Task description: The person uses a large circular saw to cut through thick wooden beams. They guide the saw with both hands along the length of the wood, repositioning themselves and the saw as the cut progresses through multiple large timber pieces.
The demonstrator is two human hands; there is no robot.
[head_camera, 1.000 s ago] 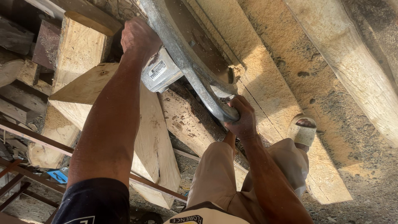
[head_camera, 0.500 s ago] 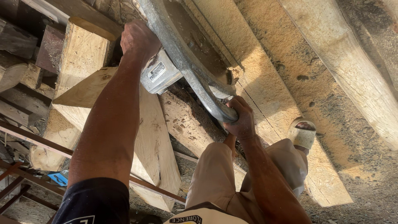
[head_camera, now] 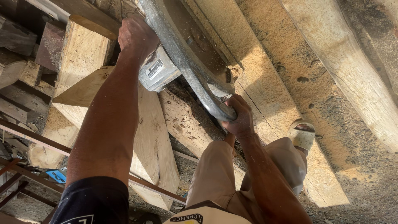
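My right hand (head_camera: 239,120) has a closed grip on the grey metal handle bar (head_camera: 182,62); my left hand (head_camera: 137,35) clasps the saw body (head_camera: 159,72) at eleven o'clock. The sawdust-covered plank (head_camera: 265,95) looks partly cut, with length left.

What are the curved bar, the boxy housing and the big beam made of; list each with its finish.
Curved bar: metal, it seems, dull grey with a scuffed sheen, gripped by the right hand.
Boxy housing: likely cast metal, matte grey, below the left hand.
Big beam: rough-sawn pale wood, dusted with sawdust.
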